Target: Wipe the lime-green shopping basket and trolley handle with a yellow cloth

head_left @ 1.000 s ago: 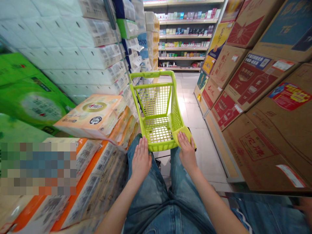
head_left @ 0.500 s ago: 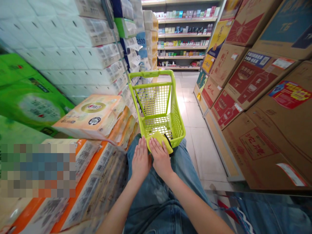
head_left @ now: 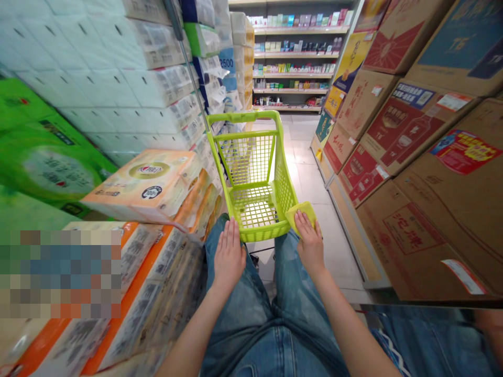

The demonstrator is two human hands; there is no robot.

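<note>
A lime-green plastic shopping basket (head_left: 264,231) with mesh walls stands in front of my knees, its handle at the far side. My left hand (head_left: 228,254) lies with straight fingers against the near left corner of the basket, palm hidden. At the near right corner, my right hand (head_left: 310,243) holds a yellow cloth (head_left: 295,212) against the outside of the basket wall. The cloth is bunched under the fingers and its lower part is hidden. Nothing lies on the basket's visible mesh floor.
Packs of tissue (head_left: 143,180) are stacked close on my left. Cardboard cartons (head_left: 424,225) line the right side on a low shelf. Tiled floor (head_left: 314,183) runs between them to shelves of small goods (head_left: 294,68). A person's jeans (head_left: 444,340) show at the lower right.
My right hand has moved right with the yellow cloth, from the basket's near rim to its near right corner. My left hand stays in place. My knees are further apart.
</note>
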